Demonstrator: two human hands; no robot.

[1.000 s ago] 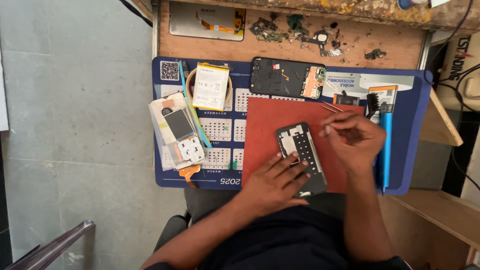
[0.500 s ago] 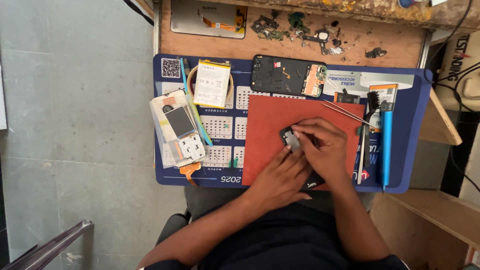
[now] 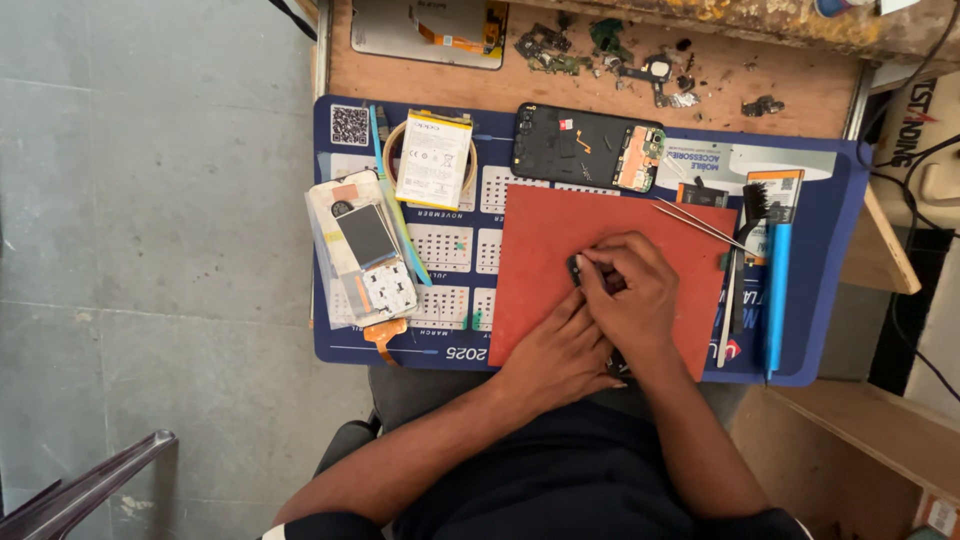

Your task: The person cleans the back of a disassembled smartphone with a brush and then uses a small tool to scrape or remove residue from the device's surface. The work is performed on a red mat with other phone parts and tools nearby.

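Both hands (image 3: 600, 320) now closer together on red mat (image 3: 545, 250), grey floor (image 3: 150, 250) beside.

The person wears a dark, navy-looking garment that fills the bottom middle of the head view, its cloth plain and unpatterned with soft folds across the lap and body. Both forearms are bare from the elbow down; no sleeve, cuff, watch or band shows on either wrist. At the lower left edge a narrow white strip runs along the dark cloth near the upper arm, like a trim or hem. The left hand (image 3: 560, 355) and the right hand (image 3: 628, 295) are ungloved, and the fingers (image 3: 592, 268) carry no rings that can be seen. Short, trimmed nails show on a few fingertips.
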